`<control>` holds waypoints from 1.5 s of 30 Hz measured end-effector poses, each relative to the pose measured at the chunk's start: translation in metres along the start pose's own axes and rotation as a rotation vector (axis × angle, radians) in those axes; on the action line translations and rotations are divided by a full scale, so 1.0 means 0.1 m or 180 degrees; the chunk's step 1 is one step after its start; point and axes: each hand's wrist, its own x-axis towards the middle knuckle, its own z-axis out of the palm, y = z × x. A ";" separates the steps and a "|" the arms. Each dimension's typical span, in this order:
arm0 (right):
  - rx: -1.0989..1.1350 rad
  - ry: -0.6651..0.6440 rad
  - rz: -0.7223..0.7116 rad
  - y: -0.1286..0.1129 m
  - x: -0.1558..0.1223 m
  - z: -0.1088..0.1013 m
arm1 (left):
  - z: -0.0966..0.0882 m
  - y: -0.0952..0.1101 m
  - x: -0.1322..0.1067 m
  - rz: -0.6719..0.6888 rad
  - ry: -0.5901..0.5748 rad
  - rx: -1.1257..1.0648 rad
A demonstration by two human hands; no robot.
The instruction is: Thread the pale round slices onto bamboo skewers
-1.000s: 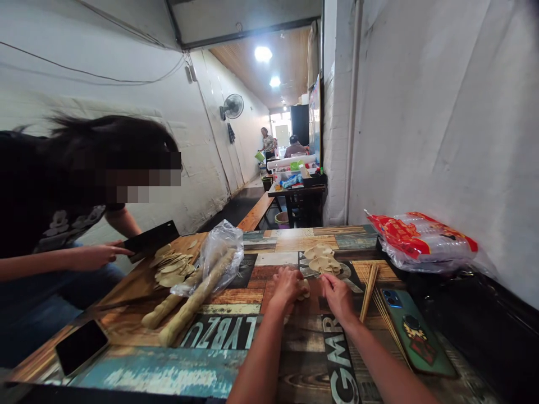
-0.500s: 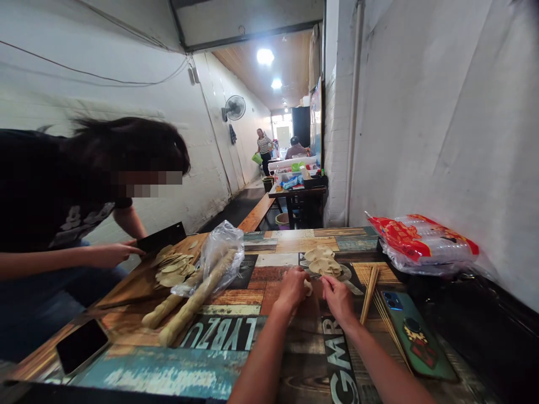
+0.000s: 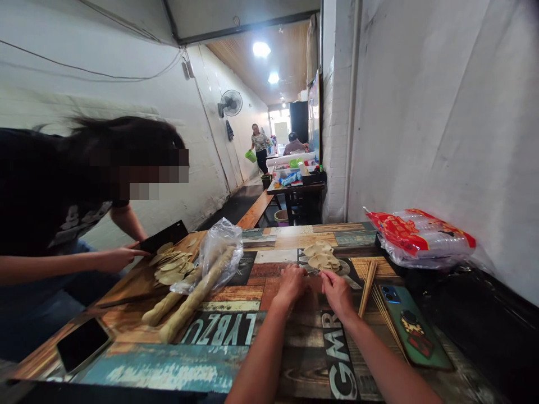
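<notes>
My left hand [image 3: 290, 284] rests on the patterned table [image 3: 236, 331] with its fingers curled under; what they hold is hidden. My right hand [image 3: 337, 290] is pinched shut a short way to the right. A thin skewer [image 3: 312, 273] runs from its fingertips toward my left hand. Just beyond both hands lies a pile of pale round slices [image 3: 322, 258]. A bundle of wooden skewers [image 3: 368, 281] lies right of my right hand.
A green-cased phone [image 3: 410, 326] and a red-printed plastic bag [image 3: 421, 235] lie at the right. Long pale roots [image 3: 187, 303] poke from a clear bag [image 3: 219, 252]. At the left a seated person holds a cleaver [image 3: 163, 235] over slices on a board [image 3: 126, 283]. A black phone [image 3: 82, 343] lies near-left.
The pale slice seen between my hands earlier is now hidden under my left hand. My hands shifted slightly forward toward the pile. The person in the far aisle walked left.
</notes>
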 end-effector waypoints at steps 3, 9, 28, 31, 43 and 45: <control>0.0027 -0.0024 0.0014 -0.03 0.00 -0.02 | -0.01 -0.05 0.02 -0.0033 0.0090 -0.0533; 0.0117 -0.0072 0.0050 -0.04 0.01 -0.04 | -0.03 -0.20 0.11 -0.0273 0.0449 -0.1757; -0.0050 -0.1584 -0.0217 -0.15 -0.17 -0.06 | -0.04 -0.77 0.31 -0.2074 0.2331 -0.5392; -0.0099 -0.1645 -0.0223 -0.15 -0.18 -0.05 | -0.05 -0.77 0.32 -0.2141 0.2440 -0.5422; -0.0178 -0.1760 -0.0120 -0.15 -0.20 -0.04 | -0.06 -0.72 0.31 -0.1906 0.2783 -0.5041; -0.0183 -0.1750 -0.0127 -0.16 -0.20 -0.04 | -0.05 -0.72 0.31 -0.1902 0.2856 -0.4929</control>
